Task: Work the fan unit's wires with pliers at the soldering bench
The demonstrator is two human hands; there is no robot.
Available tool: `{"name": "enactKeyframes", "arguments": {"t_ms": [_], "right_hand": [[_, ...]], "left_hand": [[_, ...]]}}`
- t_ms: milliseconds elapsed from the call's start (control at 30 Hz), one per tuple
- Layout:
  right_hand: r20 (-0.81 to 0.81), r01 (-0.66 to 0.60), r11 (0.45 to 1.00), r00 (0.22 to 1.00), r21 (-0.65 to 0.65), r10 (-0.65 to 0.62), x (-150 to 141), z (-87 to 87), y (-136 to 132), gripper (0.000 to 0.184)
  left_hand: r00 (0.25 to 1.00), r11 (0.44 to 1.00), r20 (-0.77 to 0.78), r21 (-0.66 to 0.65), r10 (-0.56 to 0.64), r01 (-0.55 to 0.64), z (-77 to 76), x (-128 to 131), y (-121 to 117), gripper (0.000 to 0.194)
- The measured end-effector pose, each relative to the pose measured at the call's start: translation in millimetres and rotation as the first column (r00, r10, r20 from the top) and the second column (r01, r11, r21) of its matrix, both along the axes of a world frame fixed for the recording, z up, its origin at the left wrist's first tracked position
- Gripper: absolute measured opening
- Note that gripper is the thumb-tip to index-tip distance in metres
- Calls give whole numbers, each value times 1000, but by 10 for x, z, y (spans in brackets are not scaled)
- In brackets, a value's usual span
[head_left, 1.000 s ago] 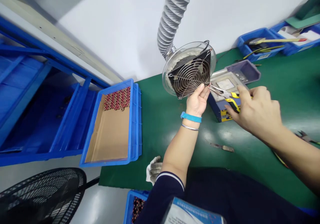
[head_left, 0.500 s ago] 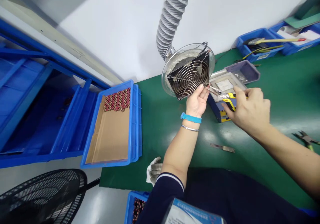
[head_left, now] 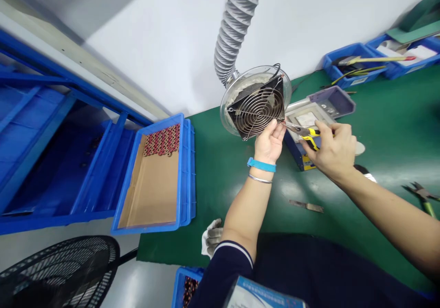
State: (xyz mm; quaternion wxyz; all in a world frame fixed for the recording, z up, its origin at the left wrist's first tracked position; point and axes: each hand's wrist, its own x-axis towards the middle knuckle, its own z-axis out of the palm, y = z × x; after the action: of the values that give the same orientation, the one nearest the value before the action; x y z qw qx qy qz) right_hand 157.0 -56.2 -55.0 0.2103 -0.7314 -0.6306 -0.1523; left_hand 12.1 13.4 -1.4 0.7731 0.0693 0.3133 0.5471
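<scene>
My left hand (head_left: 270, 144) is closed in a pinch just in front of the lower right corner of a square black fan (head_left: 258, 113) with a round wire guard. Between its fingertips shows a small reddish part (head_left: 284, 121), too small to name. In my right hand (head_left: 335, 148) are pliers (head_left: 311, 136) with yellow and black handles, pointing left. Their jaws meet the small part at my left fingertips. Below the pliers stands a blue box-shaped device (head_left: 302, 159) with a pale recessed top, partly hidden by the pliers and my right hand.
A grey flexible duct (head_left: 237, 26) ends in a clear hood (head_left: 225, 115) behind the fan. Left on the green table lies a blue tray (head_left: 187, 175) holding rows of small red rings. A flat metal tool (head_left: 305, 206), cutters (head_left: 421, 193) and a glove (head_left: 213, 237) lie nearer me.
My right hand and the pliers have shifted left, closer to my left fingertips. A white round thing and a dark item now show beside my right wrist. The view has shifted slightly.
</scene>
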Motion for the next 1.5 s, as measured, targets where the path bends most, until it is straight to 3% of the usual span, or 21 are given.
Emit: {"name": "enactKeyframes", "arguments": {"t_ms": [300, 533, 700, 867, 1200, 1367, 1500], "right_hand": [[-100, 23, 998, 995, 52, -18, 0, -116, 178, 66], [-86, -6, 993, 996, 114, 16, 108, -220, 82, 61], [-24, -18, 973, 999, 230, 24, 347, -1, 166, 62], [77, -188, 972, 981, 139, 179, 479, 254, 419, 49], [227, -240, 960, 952, 142, 204, 574, 165, 625, 44], [172, -228, 972, 961, 50, 216, 562, 214, 606, 49], [96, -231, 968, 970, 95, 222, 528, 178, 596, 51]], "left_hand": [[1000, 1000, -17, 9, 5, -5, 17, -2, -16, 14], [999, 999, -19, -27, 30, -30, 31, -37, -9, 14], [999, 1000, -34, -11, 15, -15, 15, -75, -7, 14], [999, 1000, -34, -13, 26, -26, 17, -92, -7, 14], [999, 999, -2, -23, 48, -48, 27, -99, -13, 18], [999, 998, -8, -16, 52, -53, 22, -90, -5, 17], [999, 998, -1, -25, 51, -51, 15, -90, -4, 17]]}}
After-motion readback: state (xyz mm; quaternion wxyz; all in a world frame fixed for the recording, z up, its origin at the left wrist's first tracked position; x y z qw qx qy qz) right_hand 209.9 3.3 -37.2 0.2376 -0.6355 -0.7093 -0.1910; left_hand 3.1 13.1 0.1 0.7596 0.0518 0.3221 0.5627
